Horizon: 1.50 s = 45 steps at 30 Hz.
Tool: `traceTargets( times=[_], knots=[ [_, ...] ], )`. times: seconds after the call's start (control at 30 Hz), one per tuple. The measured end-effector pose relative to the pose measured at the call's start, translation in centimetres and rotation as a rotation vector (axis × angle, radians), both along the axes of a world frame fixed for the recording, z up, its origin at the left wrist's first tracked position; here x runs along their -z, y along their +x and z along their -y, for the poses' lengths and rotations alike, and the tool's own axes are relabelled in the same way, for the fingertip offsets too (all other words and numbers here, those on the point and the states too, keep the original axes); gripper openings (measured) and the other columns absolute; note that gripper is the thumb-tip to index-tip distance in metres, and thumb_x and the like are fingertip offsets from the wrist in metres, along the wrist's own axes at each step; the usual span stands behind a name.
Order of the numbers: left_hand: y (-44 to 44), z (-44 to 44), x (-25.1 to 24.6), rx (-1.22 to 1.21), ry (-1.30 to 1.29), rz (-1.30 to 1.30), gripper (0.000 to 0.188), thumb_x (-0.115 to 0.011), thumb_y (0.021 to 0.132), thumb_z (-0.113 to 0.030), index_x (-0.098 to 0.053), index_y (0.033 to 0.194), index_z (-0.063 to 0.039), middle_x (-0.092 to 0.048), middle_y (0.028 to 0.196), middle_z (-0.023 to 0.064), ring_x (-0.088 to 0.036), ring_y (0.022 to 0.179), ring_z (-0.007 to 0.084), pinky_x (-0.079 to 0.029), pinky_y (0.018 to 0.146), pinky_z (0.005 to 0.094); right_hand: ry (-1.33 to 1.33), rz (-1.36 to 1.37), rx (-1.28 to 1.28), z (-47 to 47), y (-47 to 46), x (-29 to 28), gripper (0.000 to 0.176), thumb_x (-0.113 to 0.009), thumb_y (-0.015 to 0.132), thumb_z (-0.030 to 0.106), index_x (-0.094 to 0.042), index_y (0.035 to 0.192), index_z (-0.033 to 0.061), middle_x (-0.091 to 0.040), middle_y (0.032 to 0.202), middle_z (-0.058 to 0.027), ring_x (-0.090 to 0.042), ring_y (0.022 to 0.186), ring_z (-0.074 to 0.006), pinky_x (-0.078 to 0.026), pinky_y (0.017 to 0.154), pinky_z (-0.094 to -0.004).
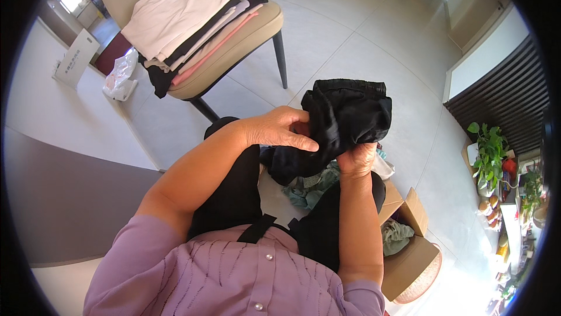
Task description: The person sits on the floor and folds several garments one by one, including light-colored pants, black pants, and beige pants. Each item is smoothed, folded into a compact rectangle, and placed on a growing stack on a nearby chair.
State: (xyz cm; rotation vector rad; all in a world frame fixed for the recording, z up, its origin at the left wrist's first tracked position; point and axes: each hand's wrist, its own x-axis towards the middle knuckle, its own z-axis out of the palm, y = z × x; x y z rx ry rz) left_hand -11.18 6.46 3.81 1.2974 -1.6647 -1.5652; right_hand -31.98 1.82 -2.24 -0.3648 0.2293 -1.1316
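Note:
A black, shiny garment (355,112) with a gathered elastic waistband is held up in front of me, bunched and partly folded. My right hand (357,160) grips it from below, fingers hidden under the cloth. At its left edge is my left hand (285,127), thumb on the near side and fingertips tucked behind the fabric. A loose part of the garment hangs down between my knees. Below it lie crumpled grey-green clothes (311,189), partly covered by the garment and my leg.
A beige chair (271,20) carries a stack of folded clothes (188,13). To my right stands an open cardboard box (407,267) with grey-green cloth (395,237) inside. A white plastic bag (122,77) lies at left. Potted plants (487,153) line the right side.

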Motion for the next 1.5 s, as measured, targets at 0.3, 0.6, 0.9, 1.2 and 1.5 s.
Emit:
traceTargets(
  times=[0.3,0.6,0.9,1.2,1.5],
  knots=[
    [-0.1,0.4,-1.2,-0.159,0.115,-0.352,0.066,-0.08,0.08,-0.034,-0.051,0.13,-0.003,-0.063,0.115,0.0091,-0.062,0.105,0.0185,-0.056,0.078,0.0345,-0.092,-0.029,-0.044,0.1,-0.3,0.1,0.06,-0.072,0.086,0.041,-0.055,0.134,0.0091,-0.059,0.134,-0.0072,-0.055,0.123,-0.0266,-0.043,0.109,-0.0424],
    [-1.6,0.3,-0.3,-0.364,-0.109,-0.268,0.057,-0.08,0.079,-0.016,-0.048,0.124,0.001,-0.062,0.11,0.0076,-0.06,0.102,0.0149,-0.052,0.081,0.0277,-0.164,-0.087,-0.074,-0.2,0.0,0.7,0.063,-0.076,0.084,0.034,-0.053,0.135,0.0044,-0.059,0.133,-0.0085,-0.056,0.121,-0.0252,-0.043,0.107,-0.04],
    [1.5,0.4,-1.8,-0.554,-0.045,-0.711,0.043,-0.058,0.083,-0.003,-0.054,0.125,0.005,-0.065,0.108,0.009,-0.065,0.094,0.0162,-0.054,0.081,0.0284,-0.04,0.035,0.02,1.6,-2.4,1.9,0.05,-0.067,0.089,0.028,-0.057,0.13,0.0028,-0.06,0.132,-0.0113,-0.057,0.12,-0.0289,-0.044,0.107,-0.043],
    [3.9,-0.8,-2.5,-0.523,-0.049,-0.953,0.054,-0.059,0.077,-0.014,-0.055,0.126,0.008,-0.067,0.115,0.0161,-0.065,0.105,0.0262,-0.049,0.098,0.0361,0.142,-0.175,0.099,1.8,-1.2,-2.1,0.043,-0.057,0.096,0.031,-0.054,0.127,0.0026,-0.061,0.126,-0.0158,-0.061,0.109,-0.0301,-0.048,0.099,-0.0435],
    [4.1,-0.8,-2.4,-0.483,-0.072,-0.945,0.055,-0.061,0.077,-0.014,-0.055,0.126,0.009,-0.067,0.115,0.0169,-0.065,0.105,0.0266,-0.048,0.099,0.036,-0.067,-0.493,0.097,1.1,-0.5,-2.3,0.064,-0.068,0.091,0.022,-0.038,0.145,0.004,-0.053,0.135,-0.0178,-0.06,0.114,-0.0298,-0.049,0.099,-0.0421]
  ],
)
